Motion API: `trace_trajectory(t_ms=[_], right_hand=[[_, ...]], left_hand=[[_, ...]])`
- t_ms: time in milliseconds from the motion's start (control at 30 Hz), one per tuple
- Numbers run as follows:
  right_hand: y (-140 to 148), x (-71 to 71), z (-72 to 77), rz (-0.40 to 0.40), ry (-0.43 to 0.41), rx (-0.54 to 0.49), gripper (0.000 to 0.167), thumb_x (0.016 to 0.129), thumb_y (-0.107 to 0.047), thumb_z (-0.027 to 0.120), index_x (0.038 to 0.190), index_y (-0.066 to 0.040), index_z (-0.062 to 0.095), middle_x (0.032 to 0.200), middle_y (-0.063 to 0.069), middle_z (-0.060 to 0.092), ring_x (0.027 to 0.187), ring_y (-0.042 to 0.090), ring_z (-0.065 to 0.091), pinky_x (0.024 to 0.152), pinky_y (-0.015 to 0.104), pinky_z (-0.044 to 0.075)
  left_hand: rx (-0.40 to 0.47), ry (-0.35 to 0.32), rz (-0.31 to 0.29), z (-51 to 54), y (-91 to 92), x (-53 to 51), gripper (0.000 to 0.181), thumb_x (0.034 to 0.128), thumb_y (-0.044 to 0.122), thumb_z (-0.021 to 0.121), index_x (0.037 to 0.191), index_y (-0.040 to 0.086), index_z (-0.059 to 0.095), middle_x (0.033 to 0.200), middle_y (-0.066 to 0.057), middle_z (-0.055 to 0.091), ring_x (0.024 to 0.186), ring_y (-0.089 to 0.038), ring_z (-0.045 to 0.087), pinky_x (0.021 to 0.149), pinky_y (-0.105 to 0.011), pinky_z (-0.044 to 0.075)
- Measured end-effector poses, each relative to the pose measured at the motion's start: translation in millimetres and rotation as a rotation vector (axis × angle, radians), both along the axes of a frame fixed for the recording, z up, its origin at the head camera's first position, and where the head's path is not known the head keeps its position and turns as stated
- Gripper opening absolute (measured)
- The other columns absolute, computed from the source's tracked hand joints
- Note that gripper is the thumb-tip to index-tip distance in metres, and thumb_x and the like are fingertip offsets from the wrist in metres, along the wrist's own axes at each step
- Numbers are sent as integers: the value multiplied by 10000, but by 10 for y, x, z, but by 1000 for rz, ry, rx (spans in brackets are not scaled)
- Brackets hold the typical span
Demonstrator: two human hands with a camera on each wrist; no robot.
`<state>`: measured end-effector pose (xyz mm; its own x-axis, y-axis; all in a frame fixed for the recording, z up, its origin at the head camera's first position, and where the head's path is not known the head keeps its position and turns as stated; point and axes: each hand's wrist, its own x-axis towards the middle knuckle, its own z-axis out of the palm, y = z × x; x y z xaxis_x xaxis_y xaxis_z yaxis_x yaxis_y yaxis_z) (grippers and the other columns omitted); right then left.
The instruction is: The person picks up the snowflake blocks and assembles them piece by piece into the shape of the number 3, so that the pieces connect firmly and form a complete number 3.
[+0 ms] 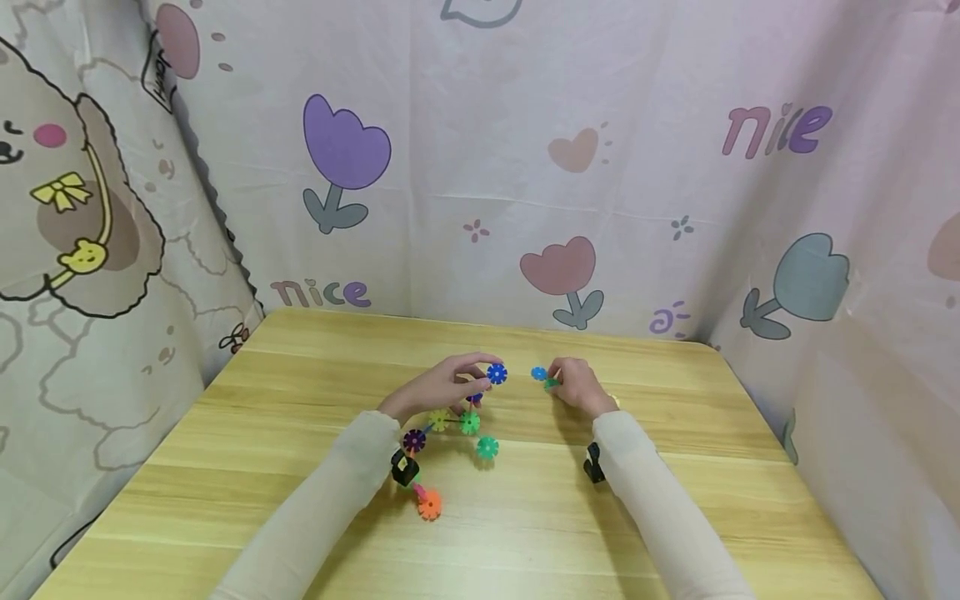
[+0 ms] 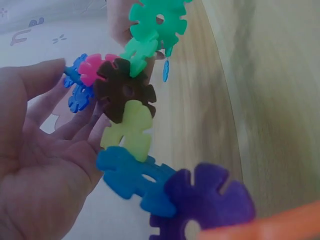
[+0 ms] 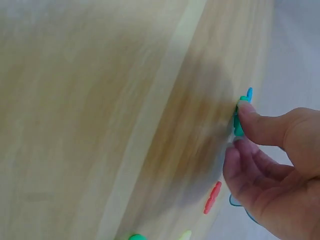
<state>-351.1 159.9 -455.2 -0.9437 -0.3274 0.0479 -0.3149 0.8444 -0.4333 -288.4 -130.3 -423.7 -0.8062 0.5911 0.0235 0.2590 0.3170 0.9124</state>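
Note:
My left hand (image 1: 438, 390) pinches a small blue part of a chain of toothed plastic discs between thumb and fingers. A dark blue disc (image 1: 497, 373) sits at the chain's far end. Back towards the sleeve run a yellow disc (image 1: 438, 420), green discs (image 1: 470, 423), a purple disc (image 1: 414, 441) and an orange disc (image 1: 430, 505). The left wrist view also shows a pink disc (image 2: 95, 68) and a brown disc (image 2: 129, 91) linked in. Low over the table, my right hand (image 1: 577, 385) pinches a loose green disc (image 3: 239, 120); its fingertips are partly hidden.
A light blue disc (image 1: 539, 373) lies just left of the right fingers. Close to that hand are a red disc (image 3: 212, 197), another green disc (image 3: 137, 237) and a yellow disc (image 3: 185, 235). Printed curtains (image 1: 480, 167) stand behind the wooden table (image 1: 525, 533).

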Motion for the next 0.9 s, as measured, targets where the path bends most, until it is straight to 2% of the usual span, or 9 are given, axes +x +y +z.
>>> trace_trajectory(t_ms=[167, 267, 367, 467, 533, 600, 700, 767, 900], right_hand=[[17, 27, 64, -4, -31, -40, 131, 894, -5, 770, 1021, -23, 741, 917, 136, 702, 834, 238, 624, 769, 378, 564], [14, 45, 110, -1, -43, -70, 90, 931, -29, 736, 1019, -33, 753, 871, 112, 693, 770, 198, 597, 682, 303, 524], [-13, 79, 185, 13, -54, -138, 107, 967, -45, 692, 1050, -22, 757, 807, 112, 683, 653, 161, 576, 615, 252, 484], [-51, 125, 275, 33, -52, -239, 131, 975, -29, 675, 1076, 5, 751, 794, 137, 690, 582, 152, 588, 576, 237, 493], [-77, 164, 337, 48, -60, -314, 148, 971, -4, 668, 1099, 21, 740, 831, 165, 693, 607, 252, 650, 605, 313, 574], [-110, 199, 385, 60, -57, -364, 169, 962, 5, 679, 1120, 20, 736, 878, 171, 700, 665, 262, 685, 670, 406, 625], [-169, 261, 456, 77, -43, -404, 187, 959, 6, 684, 1140, 13, 732, 925, 172, 695, 733, 263, 716, 761, 497, 638], [-214, 300, 497, 87, -10, -407, 175, 953, 1, 697, 1123, 5, 739, 931, 163, 705, 733, 172, 699, 738, 435, 642], [-285, 368, 552, 109, 53, -423, 131, 948, -8, 712, 1074, 5, 745, 923, 154, 728, 750, 166, 699, 693, 286, 625]], left_hand=[[14, 55, 34, 9, 14, 1, 489, 1095, 279, 521, 1573, 272, 414, 1359, -258, 596, 1113, -410, 669, 748, -389, 637], [29, 59, 44, 5, 21, 3, 489, 1098, 265, 515, 1576, 259, 411, 1353, -269, 586, 1035, -394, 697, 730, -376, 638], [56, 50, 47, -1, 29, 6, 480, 1099, 241, 512, 1571, 244, 420, 1362, -308, 558, 1031, -445, 684, 722, -375, 637], [75, 44, 55, -2, 42, 6, 474, 1099, 227, 511, 1565, 251, 428, 1354, -310, 548, 1038, -482, 665, 718, -373, 635], [83, 43, 62, -2, 54, 2, 466, 1100, 223, 509, 1559, 257, 437, 1340, -311, 551, 1033, -499, 655, 710, -373, 634], [84, 44, 74, 0, 66, 1, 457, 1100, 227, 510, 1551, 265, 448, 1328, -306, 559, 1026, -504, 652, 698, -370, 632], [90, 41, 81, 0, 80, -4, 450, 1099, 228, 513, 1544, 266, 458, 1317, -316, 563, 1014, -521, 643, 681, -362, 626], [95, 39, 83, 1, 87, -3, 447, 1098, 229, 514, 1541, 265, 462, 1311, -317, 563, 1009, -525, 640, 673, -358, 622], [100, 51, 78, 4, 98, 1, 440, 1096, 223, 520, 1532, 251, 475, 1295, -314, 572, 999, -531, 647, 668, -359, 624]])
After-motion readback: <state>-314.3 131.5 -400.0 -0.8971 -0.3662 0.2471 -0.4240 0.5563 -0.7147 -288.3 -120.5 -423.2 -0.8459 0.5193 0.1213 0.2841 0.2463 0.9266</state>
